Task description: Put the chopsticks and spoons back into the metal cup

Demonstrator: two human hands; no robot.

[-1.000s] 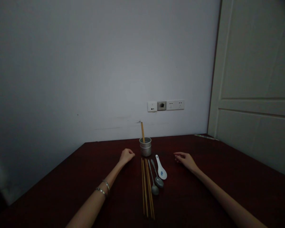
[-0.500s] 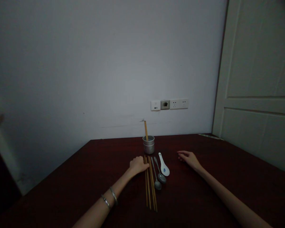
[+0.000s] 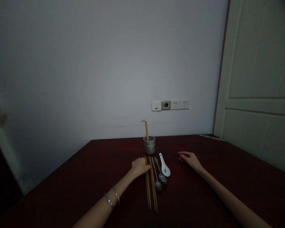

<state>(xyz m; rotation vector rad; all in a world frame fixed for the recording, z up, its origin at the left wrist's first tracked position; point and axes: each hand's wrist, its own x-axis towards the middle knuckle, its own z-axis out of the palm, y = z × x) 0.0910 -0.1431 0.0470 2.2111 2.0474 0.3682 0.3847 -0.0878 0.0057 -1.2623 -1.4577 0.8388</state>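
My left hand (image 3: 138, 166) is closed around the left pair of wooden chopsticks (image 3: 148, 191), near their far ends, with the thumb across them. Another pair of chopsticks (image 3: 154, 193) lies just to the right on the table. Beside it are two metal spoons, one with a round bowl (image 3: 158, 186) and one with an oval bowl (image 3: 162, 179). A white ceramic soup spoon (image 3: 165, 171) with a blue mark is to their right. Behind them a metal cup (image 3: 149, 148) holds upright chopsticks (image 3: 146, 130). Resting on the table at right, my right hand (image 3: 190, 159) is empty, fingers loosely extended.
The dark red table (image 3: 85, 177) meets a pale wall (image 3: 118, 79) carrying sockets and a switch (image 3: 170, 105). A white panelled door (image 3: 258, 126) stands at the right. A thin patterned strip (image 3: 212, 137) lies by the far right edge.
The left pair of chopsticks has been drawn closer together under my left hand, which shifted slightly right. My right hand stays in its place on the table.
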